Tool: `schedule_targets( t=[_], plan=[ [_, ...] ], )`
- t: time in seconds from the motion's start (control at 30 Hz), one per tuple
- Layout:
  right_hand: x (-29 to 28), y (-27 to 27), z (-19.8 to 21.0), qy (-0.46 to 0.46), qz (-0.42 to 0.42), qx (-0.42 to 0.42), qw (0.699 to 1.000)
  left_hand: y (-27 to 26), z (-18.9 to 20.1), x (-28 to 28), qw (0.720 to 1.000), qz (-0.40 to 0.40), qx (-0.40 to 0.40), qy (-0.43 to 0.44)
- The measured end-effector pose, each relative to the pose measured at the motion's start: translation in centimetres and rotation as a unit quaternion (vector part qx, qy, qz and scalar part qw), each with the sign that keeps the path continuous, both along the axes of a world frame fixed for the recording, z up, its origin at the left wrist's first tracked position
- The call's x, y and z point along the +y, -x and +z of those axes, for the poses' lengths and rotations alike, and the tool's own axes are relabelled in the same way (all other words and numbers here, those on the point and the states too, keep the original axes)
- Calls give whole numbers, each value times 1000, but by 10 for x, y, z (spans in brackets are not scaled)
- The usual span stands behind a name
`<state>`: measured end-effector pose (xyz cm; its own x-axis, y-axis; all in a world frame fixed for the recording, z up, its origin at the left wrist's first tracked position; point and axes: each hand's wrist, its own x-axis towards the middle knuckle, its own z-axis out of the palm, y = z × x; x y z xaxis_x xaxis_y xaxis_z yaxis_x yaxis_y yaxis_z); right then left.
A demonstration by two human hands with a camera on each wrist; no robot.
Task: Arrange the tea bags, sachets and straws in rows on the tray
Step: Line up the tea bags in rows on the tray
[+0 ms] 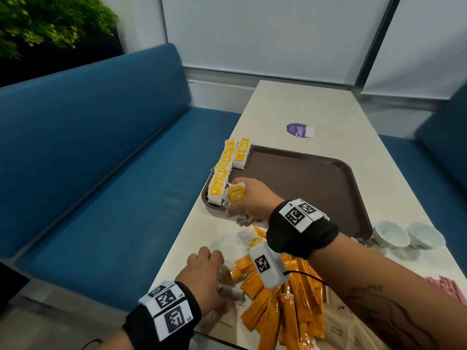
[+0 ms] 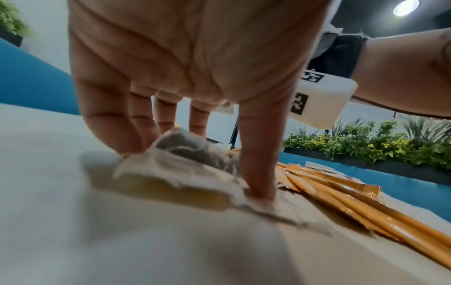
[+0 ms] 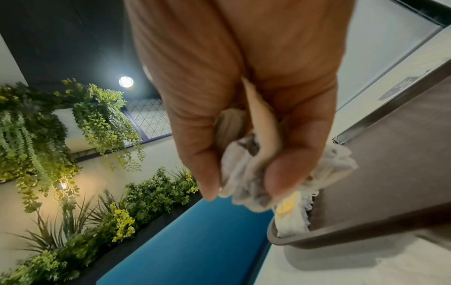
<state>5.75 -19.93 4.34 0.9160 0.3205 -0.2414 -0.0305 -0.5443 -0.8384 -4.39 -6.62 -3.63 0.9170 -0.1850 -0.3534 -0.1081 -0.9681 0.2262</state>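
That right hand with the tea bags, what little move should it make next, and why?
Probably set one tea bag down on the tray at the near end of the short second row. The right hand grips a bunch of tea bags just beside the full first row, and the second row holds only a few.

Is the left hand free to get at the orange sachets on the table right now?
Probably not yet. The left hand is already gripping loose tea bags on the table. The orange sachets lie right beside it with nothing between, though the right forearm crosses above part of the pile.
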Motion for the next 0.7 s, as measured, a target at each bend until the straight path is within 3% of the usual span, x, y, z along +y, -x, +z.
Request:
schedule_targets(
  t=[0.17, 0.57, 0.7],
  plan=[
    [-5, 1, 11, -13, 13, -4, 1000, -10, -3, -2, 1000, -6, -2, 22],
    [-26, -15, 14, -74, -5, 19, 997, -42, 2, 4, 989, 46, 92, 106],
    [-33, -22, 17, -117, -22, 41, 992, -59, 19, 22, 975, 88, 76, 190]
  ],
)
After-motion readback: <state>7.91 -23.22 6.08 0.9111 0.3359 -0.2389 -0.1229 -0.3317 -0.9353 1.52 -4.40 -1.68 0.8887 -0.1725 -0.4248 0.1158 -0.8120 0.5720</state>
